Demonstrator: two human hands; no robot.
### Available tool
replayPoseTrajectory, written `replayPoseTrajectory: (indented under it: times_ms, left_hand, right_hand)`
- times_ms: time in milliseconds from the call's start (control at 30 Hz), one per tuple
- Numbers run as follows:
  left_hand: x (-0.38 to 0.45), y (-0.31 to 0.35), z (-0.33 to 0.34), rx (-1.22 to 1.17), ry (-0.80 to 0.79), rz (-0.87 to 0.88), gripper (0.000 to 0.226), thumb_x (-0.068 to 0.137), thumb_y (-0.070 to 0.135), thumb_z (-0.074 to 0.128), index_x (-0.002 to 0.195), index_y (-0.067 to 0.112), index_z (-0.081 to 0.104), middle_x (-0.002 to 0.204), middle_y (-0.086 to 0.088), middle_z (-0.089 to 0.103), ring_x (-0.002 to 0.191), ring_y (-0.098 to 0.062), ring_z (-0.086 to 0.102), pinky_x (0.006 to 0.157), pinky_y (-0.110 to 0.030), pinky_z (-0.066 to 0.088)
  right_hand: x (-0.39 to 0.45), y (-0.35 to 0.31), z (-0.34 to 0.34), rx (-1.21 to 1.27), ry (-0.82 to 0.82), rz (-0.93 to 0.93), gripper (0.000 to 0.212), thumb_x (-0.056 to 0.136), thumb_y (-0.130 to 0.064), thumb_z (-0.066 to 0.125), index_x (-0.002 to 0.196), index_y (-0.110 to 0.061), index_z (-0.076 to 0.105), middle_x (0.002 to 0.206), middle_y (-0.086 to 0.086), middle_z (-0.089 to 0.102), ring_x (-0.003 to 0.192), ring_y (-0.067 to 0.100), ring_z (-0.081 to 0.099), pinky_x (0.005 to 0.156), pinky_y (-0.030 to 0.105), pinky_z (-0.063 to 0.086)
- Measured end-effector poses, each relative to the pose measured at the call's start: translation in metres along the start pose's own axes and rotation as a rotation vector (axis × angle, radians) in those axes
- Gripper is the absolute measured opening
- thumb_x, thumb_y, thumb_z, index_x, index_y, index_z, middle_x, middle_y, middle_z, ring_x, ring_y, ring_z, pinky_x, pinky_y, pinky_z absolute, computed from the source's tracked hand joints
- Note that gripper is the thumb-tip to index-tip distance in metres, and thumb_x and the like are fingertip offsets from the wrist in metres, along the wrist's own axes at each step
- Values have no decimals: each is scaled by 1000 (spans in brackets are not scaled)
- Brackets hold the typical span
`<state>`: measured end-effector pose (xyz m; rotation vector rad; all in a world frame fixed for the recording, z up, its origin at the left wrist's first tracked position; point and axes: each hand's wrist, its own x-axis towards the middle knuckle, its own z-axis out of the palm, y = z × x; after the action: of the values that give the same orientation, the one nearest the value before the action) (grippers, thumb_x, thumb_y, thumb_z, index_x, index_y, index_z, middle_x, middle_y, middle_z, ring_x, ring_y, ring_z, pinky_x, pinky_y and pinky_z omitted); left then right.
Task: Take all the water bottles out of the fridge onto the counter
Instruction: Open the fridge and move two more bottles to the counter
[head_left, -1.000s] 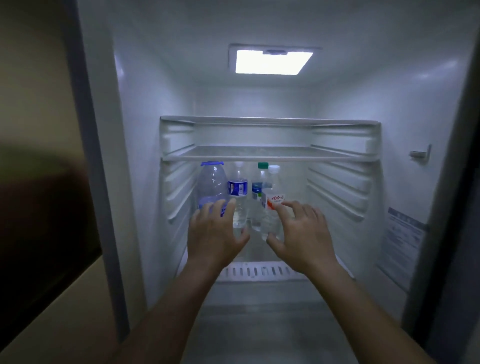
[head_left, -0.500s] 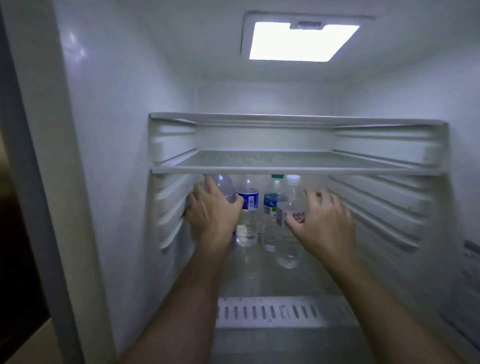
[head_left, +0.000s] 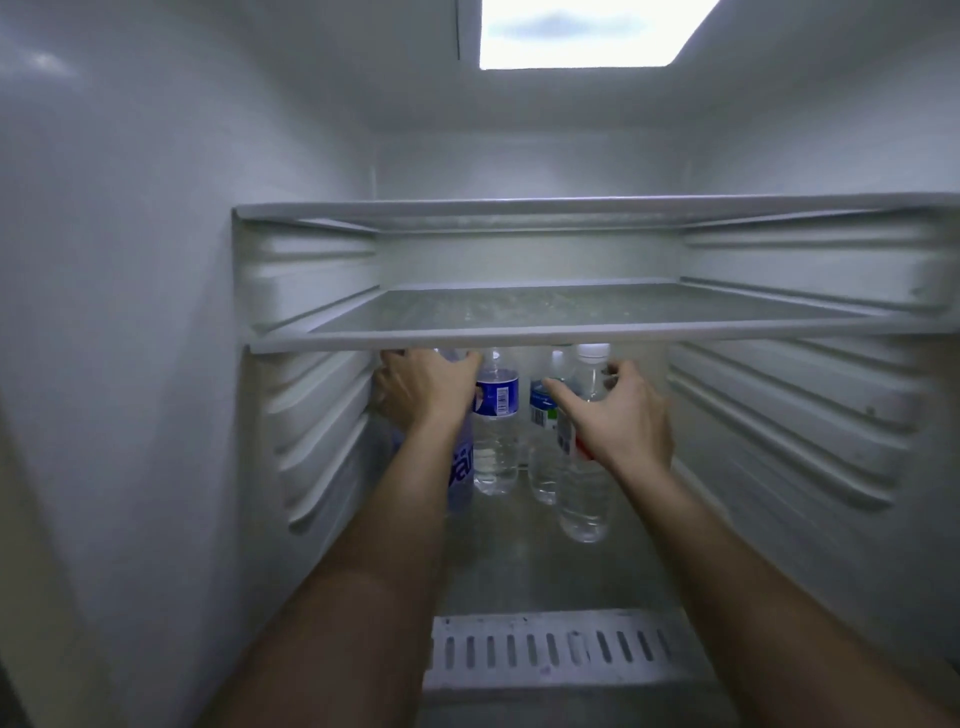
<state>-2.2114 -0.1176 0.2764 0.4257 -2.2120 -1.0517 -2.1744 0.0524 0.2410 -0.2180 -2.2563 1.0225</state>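
Observation:
Several clear water bottles stand at the back of the fridge floor, under a glass shelf. My left hand (head_left: 423, 389) is wrapped round the large blue-tinted bottle (head_left: 462, 473) at the far left and hides most of it. To its right stands a bottle with a dark blue label (head_left: 496, 431), then a blue-and-green labelled bottle (head_left: 542, 452). My right hand (head_left: 621, 415) curls round the white-capped bottle with a red label (head_left: 584, 493), the nearest one, thumb at its left and fingers at its right.
The glass shelf (head_left: 571, 332) runs just above the bottle caps and my knuckles. Ribbed fridge walls (head_left: 322, 415) close in on both sides. A slotted white vent (head_left: 550, 649) lies on the floor between my forearms. The fridge lamp (head_left: 587, 31) glows overhead.
My view has moved closer into the fridge. Both hands have reached further back: the left has closed round the large bottle, the right round the white-capped one.

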Motion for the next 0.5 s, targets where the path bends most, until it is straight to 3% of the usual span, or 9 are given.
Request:
replayPoseTrajectory:
  times_ms: [100,233,500]
  left_hand:
    - [-1,-4,3,-85,48,6,84,73,52,81,138,10,49,139,-13,51,125,-35,52,96,-50,50]
    - [1,-7,4,-119,58,0,87,71,50,84,138,7,50,138,-12,49,123,-33,53,89,-44,49]
    - [-20,-5,-7,-190,103,17,53,68,52,80,100,12,68,111,-5,66,108,-31,59,86,-51,55]
  right_hand:
    - [2,1,9,191,-28,43,73,73,-65,77,124,-17,56,117,4,66,104,23,61,80,37,50]
    - [-2,0,13,309,21,61,50,76,-50,81,108,-20,57,99,-2,67,92,20,63,74,32,45]
    - [-19,-1,11,390,146,-37,25,78,-31,78,91,-24,58,84,-9,65,79,17,63,60,25,42]
